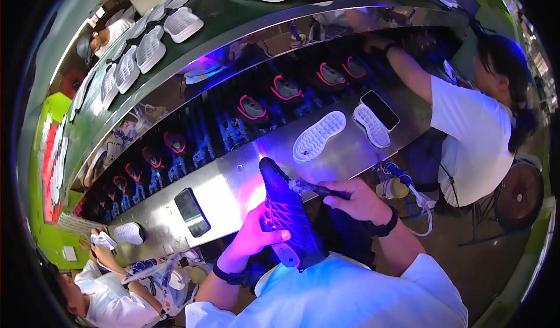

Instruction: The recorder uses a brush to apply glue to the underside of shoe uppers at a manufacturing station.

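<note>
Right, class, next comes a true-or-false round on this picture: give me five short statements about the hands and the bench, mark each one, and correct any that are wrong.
1. The left hand holds the dark shoe upper. True.
2. The right hand is empty. False: it holds a dark-handled tool, whose tip is at the upper.
3. On the metal bench, a phone lies beside a white sole. True.
4. That is the only phone on the bench. False: a second phone lies farther left.
5. Beyond the bench, pale soles lie along a green surface. True.
</note>
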`<state>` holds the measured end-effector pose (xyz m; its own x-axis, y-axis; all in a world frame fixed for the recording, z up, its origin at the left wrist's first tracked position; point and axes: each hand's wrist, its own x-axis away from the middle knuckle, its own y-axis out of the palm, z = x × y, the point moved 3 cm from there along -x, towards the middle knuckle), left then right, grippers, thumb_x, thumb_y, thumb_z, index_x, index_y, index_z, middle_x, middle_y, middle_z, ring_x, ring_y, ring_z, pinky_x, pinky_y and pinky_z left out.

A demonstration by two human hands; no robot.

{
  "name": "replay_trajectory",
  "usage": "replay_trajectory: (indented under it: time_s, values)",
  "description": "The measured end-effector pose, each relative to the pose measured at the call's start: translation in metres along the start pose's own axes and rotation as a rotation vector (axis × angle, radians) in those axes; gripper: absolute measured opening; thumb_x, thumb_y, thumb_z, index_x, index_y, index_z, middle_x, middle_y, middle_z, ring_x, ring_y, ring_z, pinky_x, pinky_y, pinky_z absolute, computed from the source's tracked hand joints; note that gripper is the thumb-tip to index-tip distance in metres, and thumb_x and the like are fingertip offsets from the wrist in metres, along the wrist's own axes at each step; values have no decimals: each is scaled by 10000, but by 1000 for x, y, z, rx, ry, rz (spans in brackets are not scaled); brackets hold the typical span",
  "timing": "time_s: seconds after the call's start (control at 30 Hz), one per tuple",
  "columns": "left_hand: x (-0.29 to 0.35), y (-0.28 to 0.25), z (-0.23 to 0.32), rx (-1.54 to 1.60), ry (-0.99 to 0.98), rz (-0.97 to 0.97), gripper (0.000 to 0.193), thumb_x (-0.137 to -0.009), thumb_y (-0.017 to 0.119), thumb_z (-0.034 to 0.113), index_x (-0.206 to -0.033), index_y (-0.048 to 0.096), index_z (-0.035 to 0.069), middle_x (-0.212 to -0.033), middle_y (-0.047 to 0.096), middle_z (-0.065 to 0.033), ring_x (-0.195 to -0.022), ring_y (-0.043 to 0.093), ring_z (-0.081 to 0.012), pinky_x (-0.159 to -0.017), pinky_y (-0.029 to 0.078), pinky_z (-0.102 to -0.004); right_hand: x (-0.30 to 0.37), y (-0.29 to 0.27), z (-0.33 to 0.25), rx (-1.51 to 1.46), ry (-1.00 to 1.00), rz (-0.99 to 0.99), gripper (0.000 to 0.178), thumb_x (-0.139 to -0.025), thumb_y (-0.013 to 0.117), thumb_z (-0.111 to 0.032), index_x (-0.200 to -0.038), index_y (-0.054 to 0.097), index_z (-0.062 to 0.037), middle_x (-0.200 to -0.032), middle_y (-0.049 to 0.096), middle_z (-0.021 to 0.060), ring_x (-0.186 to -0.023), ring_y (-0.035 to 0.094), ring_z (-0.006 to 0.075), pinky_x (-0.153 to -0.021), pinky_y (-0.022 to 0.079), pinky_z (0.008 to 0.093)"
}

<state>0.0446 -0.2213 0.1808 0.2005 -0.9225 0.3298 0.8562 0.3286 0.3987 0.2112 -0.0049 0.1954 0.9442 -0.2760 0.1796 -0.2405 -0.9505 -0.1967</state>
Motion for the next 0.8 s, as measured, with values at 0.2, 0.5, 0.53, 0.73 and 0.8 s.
replay_trajectory:
  time_s: [0.2, 0.5, 0.53, 0.73, 0.8]
  values:
    - [-17, 0, 8, 27, -52, -45, 676, -846, 831, 172, -1403, 505, -31, -1243, 671, -105, -1126, 655, -196, -998, 523, -364, 20, 7, -4, -43, -6, 195, 414, -925, 721, -60, -1333, 659, -26, -1123, 742, 92, -1010, 665, 160, -936, 504, 319]
    - [-38, -4, 32, -19, -25, -53, 679, -852, 823, 199, -1411, 498, -9, -1225, 673, -97, -1122, 661, -193, -999, 519, -362, 63, 16, -2, -140, 179, 75, 404, -960, 687, -85, -1358, 641, -28, -1050, 718, 63, -904, 627, 135, -875, 522, 313]
    - [-40, -2, 37, -16, -23, -42, 669, -847, 826, 203, -1393, 508, -16, -1228, 673, -109, -1123, 662, -197, -996, 522, -365, 47, 11, -12, -82, 130, 135, 403, -963, 684, -85, -1359, 638, -26, -1038, 712, 57, -891, 620, 123, -864, 522, 306]
    - [-39, -12, 49, -23, 25, 19, 616, -855, 814, 188, -1355, 530, -34, -1212, 685, -120, -1113, 672, -203, -993, 527, -368, 7, 13, -15, -120, 23, 221, 434, -940, 705, -66, -1366, 637, -21, -888, 682, 11, -736, 589, 83, -713, 508, 265]
    - [-37, -16, 55, -6, 65, 53, 598, -859, 811, 179, -1347, 536, -28, -1213, 683, -119, -1111, 674, -203, -998, 528, -372, 22, 12, -13, -106, 2, 147, 436, -938, 710, -71, -1365, 640, -23, -884, 683, 7, -735, 584, 76, -709, 504, 263]
